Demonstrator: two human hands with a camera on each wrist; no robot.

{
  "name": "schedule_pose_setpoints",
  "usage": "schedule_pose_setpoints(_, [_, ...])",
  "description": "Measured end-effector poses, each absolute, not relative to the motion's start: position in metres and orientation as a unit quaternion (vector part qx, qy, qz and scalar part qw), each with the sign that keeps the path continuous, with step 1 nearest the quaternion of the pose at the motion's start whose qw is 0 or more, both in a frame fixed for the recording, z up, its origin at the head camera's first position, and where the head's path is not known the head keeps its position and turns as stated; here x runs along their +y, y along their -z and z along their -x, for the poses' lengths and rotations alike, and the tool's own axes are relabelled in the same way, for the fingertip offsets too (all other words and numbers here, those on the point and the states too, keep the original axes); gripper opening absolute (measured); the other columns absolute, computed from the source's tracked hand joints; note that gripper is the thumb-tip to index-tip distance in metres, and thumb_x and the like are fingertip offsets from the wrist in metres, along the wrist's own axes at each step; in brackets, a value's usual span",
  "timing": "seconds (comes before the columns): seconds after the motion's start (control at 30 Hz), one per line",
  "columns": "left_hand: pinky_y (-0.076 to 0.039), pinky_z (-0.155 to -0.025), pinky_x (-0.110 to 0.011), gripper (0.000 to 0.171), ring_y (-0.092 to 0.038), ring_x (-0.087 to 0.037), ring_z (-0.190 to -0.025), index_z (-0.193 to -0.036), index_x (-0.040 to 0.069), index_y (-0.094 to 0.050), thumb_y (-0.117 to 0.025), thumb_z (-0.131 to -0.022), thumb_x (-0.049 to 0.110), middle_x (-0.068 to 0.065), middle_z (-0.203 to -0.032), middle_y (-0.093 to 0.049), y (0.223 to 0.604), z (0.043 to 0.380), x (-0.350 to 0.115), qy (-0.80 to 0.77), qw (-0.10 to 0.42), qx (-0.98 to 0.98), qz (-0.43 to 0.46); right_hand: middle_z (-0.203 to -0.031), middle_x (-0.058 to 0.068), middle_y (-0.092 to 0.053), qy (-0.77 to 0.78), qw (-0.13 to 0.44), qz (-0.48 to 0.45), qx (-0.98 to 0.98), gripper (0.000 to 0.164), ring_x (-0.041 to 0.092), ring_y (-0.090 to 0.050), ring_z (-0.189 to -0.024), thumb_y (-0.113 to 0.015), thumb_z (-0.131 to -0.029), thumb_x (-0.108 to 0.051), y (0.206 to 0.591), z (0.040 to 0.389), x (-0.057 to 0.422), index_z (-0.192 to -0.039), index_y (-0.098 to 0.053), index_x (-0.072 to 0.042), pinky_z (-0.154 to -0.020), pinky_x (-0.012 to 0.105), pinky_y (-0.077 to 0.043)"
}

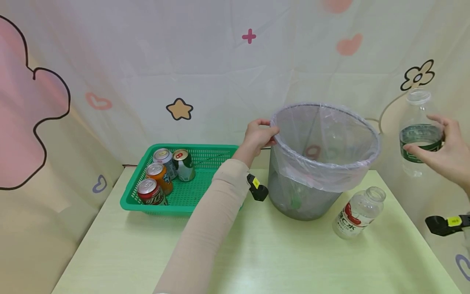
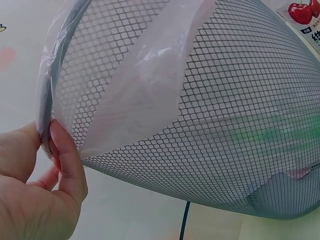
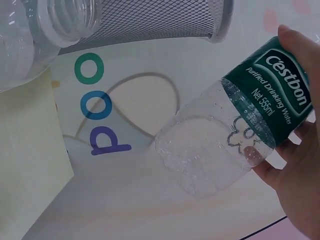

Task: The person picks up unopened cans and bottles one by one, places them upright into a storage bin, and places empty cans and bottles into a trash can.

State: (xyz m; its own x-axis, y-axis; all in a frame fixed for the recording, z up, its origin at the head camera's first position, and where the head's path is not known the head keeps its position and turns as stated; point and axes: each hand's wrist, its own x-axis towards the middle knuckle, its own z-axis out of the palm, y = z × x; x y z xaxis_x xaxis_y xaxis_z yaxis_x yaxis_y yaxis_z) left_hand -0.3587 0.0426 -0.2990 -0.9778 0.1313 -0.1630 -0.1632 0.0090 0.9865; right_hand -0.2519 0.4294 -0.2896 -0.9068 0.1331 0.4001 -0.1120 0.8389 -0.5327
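Observation:
My left hand [image 1: 258,136] pinches the rim of a grey mesh trash can [image 2: 225,95], which is lined with a thin translucent bag [image 1: 327,177] folded over the edge. The can leans a little toward the right in the head view. Something green shows through its mesh, low down. Out to the right, my right hand [image 1: 448,151] grips a clear plastic water bottle [image 3: 200,145] around its green label, holding it up past the table's right edge. The bottle has no cap and looks empty. A clear jar-like bottle [image 1: 358,214] with a cherry label stands on the table beside the can.
A green plastic basket [image 1: 158,207] sits left of the can, with several drink cans, including an orange can [image 1: 160,178] and a dark red can [image 1: 150,192], at its left end. A patterned curtain [image 1: 205,61] hangs behind the pale green table [image 1: 293,261].

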Motion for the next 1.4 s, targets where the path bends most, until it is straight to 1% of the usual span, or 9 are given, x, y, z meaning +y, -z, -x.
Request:
schedule_pose_setpoints(0.07, [-0.052,-0.061,-0.026,0.027,-0.056,-0.013,-0.057,-0.1,0.014,-0.049,-0.063,-0.077,0.013,-0.007,-0.079,-0.058,0.299,0.359,0.043,-0.704,0.106,0.702,0.011,-0.132,0.029,-0.023,-0.282,0.212,0.001,-0.936,0.081,0.043,-0.027,-0.11,-0.062,-0.078,-0.021,0.286,0.256,0.429,-0.137,-0.007,-0.031,-0.086,0.048,-0.033])
schedule_pose_setpoints(0.2, [-0.052,-0.066,-0.029,0.027,-0.056,-0.013,-0.057,-0.1,0.014,-0.049,-0.063,-0.077,0.013,-0.007,-0.08,-0.058,0.299,0.359,0.043,-0.706,0.107,0.7,0.009,-0.133,0.028,-0.021,-0.263,0.205,-0.025,-0.942,0.084,0.045,-0.028,-0.108,-0.063,-0.077,-0.019,0.273,0.259,0.42,-0.138,-0.006,-0.029,-0.09,0.029,-0.034])
schedule_pose_setpoints(0.3, [-0.052,-0.068,-0.03,0.027,-0.056,-0.013,-0.057,-0.1,0.013,-0.049,-0.062,-0.077,0.012,-0.007,-0.079,-0.058,0.299,0.359,0.043,-0.707,0.108,0.699,0.01,-0.129,0.03,-0.026,-0.254,0.199,-0.05,-0.945,0.085,0.041,-0.033,-0.101,-0.065,-0.076,-0.016,0.259,0.258,0.408,-0.138,-0.008,-0.027,-0.069,0.011,-0.03])
schedule_pose_setpoints(0.4, [-0.052,-0.068,-0.03,0.026,-0.056,-0.013,-0.057,-0.1,0.013,-0.049,-0.063,-0.077,0.012,-0.007,-0.079,-0.058,0.299,0.358,0.043,-0.708,0.107,0.698,0.01,-0.128,0.031,-0.026,-0.252,0.186,-0.061,-0.948,0.086,0.04,-0.034,-0.097,-0.066,-0.075,-0.015,0.248,0.261,0.399,-0.138,-0.008,-0.025,-0.056,0.007,-0.024])
schedule_pose_setpoints(0.53, [-0.052,-0.067,-0.03,0.026,-0.056,-0.013,-0.057,-0.1,0.013,-0.049,-0.063,-0.078,0.013,-0.012,-0.089,-0.06,0.298,0.358,0.042,-0.707,0.107,0.699,0.009,-0.129,0.025,-0.024,-0.254,0.172,-0.08,-0.948,0.087,0.018,-0.04,-0.09,-0.067,-0.074,-0.015,0.237,0.266,0.392,-0.137,-0.009,-0.027,-0.053,0.005,-0.027])
schedule_pose_setpoints(0.63, [-0.052,-0.067,-0.03,0.027,-0.056,-0.013,-0.057,-0.101,0.014,-0.049,-0.063,-0.078,0.014,-0.013,-0.091,-0.06,0.298,0.358,0.041,-0.706,0.108,0.7,0.009,-0.129,0.019,-0.027,-0.253,0.174,-0.1,-0.946,0.086,-0.003,-0.034,-0.081,-0.069,-0.072,-0.015,0.232,0.269,0.387,-0.137,-0.013,-0.027,-0.056,0.003,-0.029])
schedule_pose_setpoints(0.73, [-0.052,-0.068,-0.031,0.026,-0.056,-0.013,-0.057,-0.1,0.013,-0.05,-0.063,-0.078,0.014,-0.01,-0.085,-0.06,0.299,0.358,0.042,-0.708,0.107,0.698,0.008,-0.134,0.017,-0.024,-0.248,0.182,-0.123,-0.943,0.086,-0.008,-0.031,-0.083,-0.07,-0.071,-0.012,0.227,0.271,0.382,-0.136,-0.015,-0.025,-0.058,0.001,-0.027])
schedule_pose_setpoints(1.07, [-0.052,-0.064,-0.029,0.027,-0.056,-0.013,-0.057,-0.101,0.013,-0.05,-0.063,-0.077,0.013,-0.007,-0.078,-0.058,0.299,0.357,0.043,-0.709,0.104,0.697,0.01,-0.116,0.022,-0.034,-0.214,0.176,-0.15,-0.949,0.087,-0.008,-0.031,-0.078,-0.072,-0.069,-0.014,0.21,0.277,0.367,-0.137,-0.017,-0.016,-0.057,0.002,-0.028])
schedule_pose_setpoints(1.4, [-0.052,-0.066,-0.029,0.027,-0.057,-0.013,-0.057,-0.101,0.013,-0.049,-0.063,-0.078,0.014,-0.016,-0.098,-0.06,0.3,0.358,0.043,-0.706,0.104,0.701,0.006,-0.11,0.016,-0.043,-0.176,0.171,-0.141,-0.959,0.085,-0.002,-0.036,-0.077,-0.072,-0.069,-0.025,0.194,0.285,0.348,-0.136,-0.02,-0.019,-0.059,0.017,-0.028])
